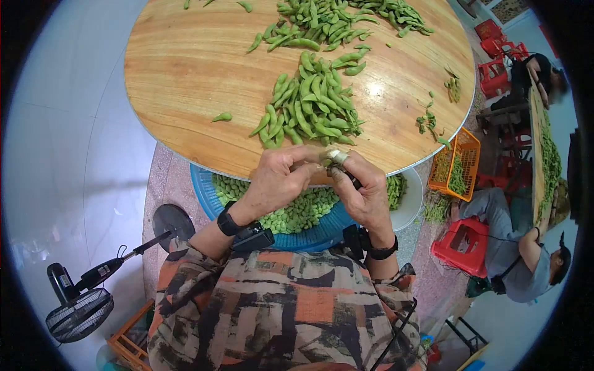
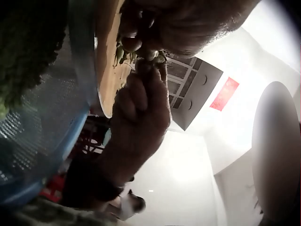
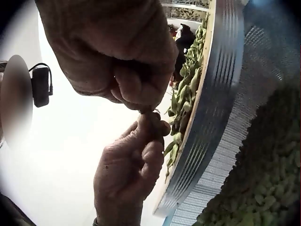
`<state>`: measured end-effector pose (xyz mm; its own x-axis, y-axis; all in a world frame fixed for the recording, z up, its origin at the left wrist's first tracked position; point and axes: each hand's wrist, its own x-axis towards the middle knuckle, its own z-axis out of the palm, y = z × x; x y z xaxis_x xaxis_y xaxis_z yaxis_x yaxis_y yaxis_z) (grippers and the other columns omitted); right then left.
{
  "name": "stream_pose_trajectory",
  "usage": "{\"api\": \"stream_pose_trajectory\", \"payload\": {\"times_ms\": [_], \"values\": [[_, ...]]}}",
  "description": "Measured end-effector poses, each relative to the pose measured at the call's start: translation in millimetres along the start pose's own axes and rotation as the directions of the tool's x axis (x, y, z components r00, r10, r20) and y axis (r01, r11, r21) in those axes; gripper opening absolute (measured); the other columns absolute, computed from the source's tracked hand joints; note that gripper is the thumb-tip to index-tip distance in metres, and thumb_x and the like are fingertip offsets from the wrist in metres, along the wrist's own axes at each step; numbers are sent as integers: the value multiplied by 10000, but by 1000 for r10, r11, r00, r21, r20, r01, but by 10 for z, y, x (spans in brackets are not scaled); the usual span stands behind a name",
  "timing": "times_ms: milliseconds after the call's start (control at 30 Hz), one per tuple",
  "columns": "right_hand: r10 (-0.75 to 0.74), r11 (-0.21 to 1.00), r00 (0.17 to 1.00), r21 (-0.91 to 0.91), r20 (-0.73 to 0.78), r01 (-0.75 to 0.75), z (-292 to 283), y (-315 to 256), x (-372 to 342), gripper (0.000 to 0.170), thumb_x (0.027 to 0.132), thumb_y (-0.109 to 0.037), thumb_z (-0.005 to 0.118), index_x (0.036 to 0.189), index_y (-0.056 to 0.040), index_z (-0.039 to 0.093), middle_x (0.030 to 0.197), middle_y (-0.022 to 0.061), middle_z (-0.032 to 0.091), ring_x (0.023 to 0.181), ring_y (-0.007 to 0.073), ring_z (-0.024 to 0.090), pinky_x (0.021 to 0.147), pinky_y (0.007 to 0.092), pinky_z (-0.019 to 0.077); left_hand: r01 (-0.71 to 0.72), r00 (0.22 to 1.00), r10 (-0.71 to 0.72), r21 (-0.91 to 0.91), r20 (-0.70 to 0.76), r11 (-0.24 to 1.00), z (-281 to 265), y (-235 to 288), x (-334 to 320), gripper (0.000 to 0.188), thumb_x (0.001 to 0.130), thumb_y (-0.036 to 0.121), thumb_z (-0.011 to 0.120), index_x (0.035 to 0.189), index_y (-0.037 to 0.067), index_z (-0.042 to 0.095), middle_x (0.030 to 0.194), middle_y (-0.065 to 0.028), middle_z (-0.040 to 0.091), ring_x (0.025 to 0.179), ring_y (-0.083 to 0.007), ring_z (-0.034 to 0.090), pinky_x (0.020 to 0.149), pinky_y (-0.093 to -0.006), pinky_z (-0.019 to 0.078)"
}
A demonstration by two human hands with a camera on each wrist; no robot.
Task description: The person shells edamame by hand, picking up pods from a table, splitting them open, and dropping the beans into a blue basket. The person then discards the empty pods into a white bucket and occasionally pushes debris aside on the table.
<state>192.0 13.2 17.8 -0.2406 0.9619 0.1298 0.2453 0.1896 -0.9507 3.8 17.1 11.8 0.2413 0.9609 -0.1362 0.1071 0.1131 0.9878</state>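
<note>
Over the near edge of the round wooden table (image 1: 185, 80), both hands meet at the fingertips. The left hand (image 1: 278, 179) and the right hand (image 1: 365, 188) pinch a small green pod (image 1: 328, 162) between them, partly hidden by the fingers. Light wrapping shows on a right-hand finger, and something dark lies in that hand. A pile of green pods (image 1: 309, 105) lies just beyond. Below the hands, a blue basket (image 1: 204, 191) holds shelled beans (image 1: 297, 210). In the right wrist view the left hand (image 3: 127, 169) touches the right hand (image 3: 122, 52) at the fingertips.
More pods (image 1: 322, 21) lie at the table's far side, with scraps (image 1: 427, 120) at its right. A white bowl (image 1: 411, 201) stands beside the basket, and an orange crate (image 1: 473, 154) farther right. A fan (image 1: 80, 309) is at left; people sit at another table (image 1: 537, 154) at right.
</note>
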Motion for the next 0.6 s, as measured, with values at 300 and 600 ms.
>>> {"api": "stream_pose_trajectory", "payload": {"times_ms": [300,600], "values": [[300,664,863,561,406,-494,-216,70,21,230,954,-1,555,1157,61,643,790,-5,559,526,39,409,438,196,276,360,898,-184,-428,399,829,-173,-62,44,139,924,106,664,988,-14,694,717,2,621,560,-47,523,494,-191,374],[307,848,935,394,178,-354,-26,-33,-43,212,944,-9,548,1128,22,649,783,-1,588,583,43,480,502,198,360,194,969,-124,-349,212,917,37,-53,-20,159,933,95,660,1056,12,602,813,-12,624,616,-54,537,539,-205,419]]}}
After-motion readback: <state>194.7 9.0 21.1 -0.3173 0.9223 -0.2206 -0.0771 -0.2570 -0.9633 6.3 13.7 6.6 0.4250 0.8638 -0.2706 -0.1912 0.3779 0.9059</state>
